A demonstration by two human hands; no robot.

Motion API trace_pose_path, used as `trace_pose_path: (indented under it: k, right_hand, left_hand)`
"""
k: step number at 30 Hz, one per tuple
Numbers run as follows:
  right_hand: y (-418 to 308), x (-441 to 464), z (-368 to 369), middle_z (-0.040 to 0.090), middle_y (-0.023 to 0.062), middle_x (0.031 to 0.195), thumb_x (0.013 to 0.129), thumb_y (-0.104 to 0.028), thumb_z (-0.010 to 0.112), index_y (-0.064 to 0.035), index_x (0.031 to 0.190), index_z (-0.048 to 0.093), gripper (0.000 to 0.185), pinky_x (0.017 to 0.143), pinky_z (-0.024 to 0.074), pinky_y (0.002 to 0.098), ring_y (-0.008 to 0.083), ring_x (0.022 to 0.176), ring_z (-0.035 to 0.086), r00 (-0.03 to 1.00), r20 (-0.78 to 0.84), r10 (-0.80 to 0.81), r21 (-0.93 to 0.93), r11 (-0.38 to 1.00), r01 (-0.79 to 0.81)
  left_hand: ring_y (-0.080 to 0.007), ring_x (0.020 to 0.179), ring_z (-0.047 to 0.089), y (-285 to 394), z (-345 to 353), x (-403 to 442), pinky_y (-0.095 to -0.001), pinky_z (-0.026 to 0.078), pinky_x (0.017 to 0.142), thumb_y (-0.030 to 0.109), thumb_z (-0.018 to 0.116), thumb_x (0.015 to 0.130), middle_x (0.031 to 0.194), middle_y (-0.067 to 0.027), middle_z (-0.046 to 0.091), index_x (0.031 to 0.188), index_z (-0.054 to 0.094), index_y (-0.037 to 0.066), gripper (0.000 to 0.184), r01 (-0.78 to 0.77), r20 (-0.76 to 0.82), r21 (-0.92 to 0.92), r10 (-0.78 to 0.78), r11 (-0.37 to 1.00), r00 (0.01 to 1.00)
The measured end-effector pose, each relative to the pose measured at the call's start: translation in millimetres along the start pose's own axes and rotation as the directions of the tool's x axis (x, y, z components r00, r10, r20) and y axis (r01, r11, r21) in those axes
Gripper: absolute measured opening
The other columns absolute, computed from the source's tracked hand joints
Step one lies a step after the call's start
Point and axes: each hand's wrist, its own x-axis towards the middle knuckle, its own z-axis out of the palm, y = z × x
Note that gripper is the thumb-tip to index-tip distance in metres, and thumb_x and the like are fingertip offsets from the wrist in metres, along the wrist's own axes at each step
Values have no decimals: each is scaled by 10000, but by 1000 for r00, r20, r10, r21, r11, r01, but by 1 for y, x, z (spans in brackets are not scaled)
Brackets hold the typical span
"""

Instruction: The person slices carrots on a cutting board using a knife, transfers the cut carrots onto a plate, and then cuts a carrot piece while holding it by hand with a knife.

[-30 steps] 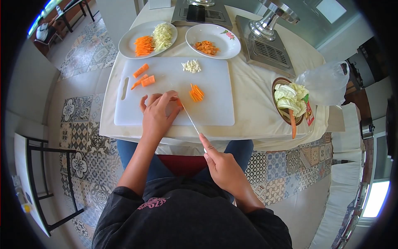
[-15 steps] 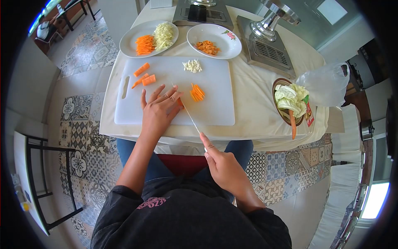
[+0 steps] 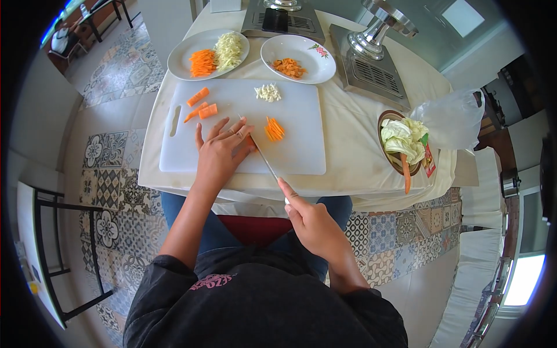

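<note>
On the white cutting board (image 3: 301, 156), my left hand (image 3: 220, 149) is bent over a small carrot piece (image 3: 250, 141), fingertips pressing it down beside the blade. My right hand (image 3: 310, 219) grips the handle of a knife (image 3: 265, 160), whose blade points up and left against that piece. Right of the blade lies a little pile of carrot sticks (image 3: 274, 129), and above it some chopped white bits (image 3: 267, 91). Several carrot chunks (image 3: 208, 111) lie at the board's upper left.
Behind the board are a plate of shredded carrot and cabbage (image 3: 174, 58) and a plate with orange pieces (image 3: 322, 68). Metal stoves (image 3: 371, 72) stand behind. At right are a bowl of vegetables (image 3: 401, 142) and a plastic bag (image 3: 455, 119). A person sits far off, upper left.
My left fingers have spread and flattened a little over the carrot piece. The knife's handle end has risen slightly; the blade remains beside the piece.
</note>
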Motion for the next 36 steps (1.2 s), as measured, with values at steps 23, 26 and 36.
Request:
trace_pose_path:
  k: [23, 26, 36]
  right_hand:
    - [7, -8, -3, 466, 191, 665, 997, -126, 524, -164, 1488, 430, 502, 626, 428, 277, 221, 570, 412, 993, -100, -60, 13, 998, 62]
    - [11, -6, 1, 421, 143, 643, 1000, -119, 526, -158, 1489, 428, 500, 624, 412, 256, 157, 593, 363, 986, -134, -98, 74, 991, 109]
    - [7, -1, -7, 626, 232, 809, 996, -118, 521, -131, 1473, 445, 483, 710, 488, 339, 364, 668, 577, 994, -100, -45, 115, 992, 57]
  left_hand:
    - [-263, 1378, 457, -7, 2, -7, -537, 171, 1189, 236, 727, 842, 1415, 47, 583, 1376, 591, 306, 555, 29, -78, -12, -30, 999, 996]
    - [-263, 1373, 462, -7, 2, -6, -529, 174, 1190, 225, 701, 865, 1424, 48, 575, 1387, 581, 307, 541, 37, -81, 1, -37, 999, 996]
    - [-231, 1236, 545, -4, -1, -7, -514, 231, 1150, 208, 760, 808, 1269, 24, 656, 1217, 677, 185, 419, 114, -159, -140, -136, 984, 978]
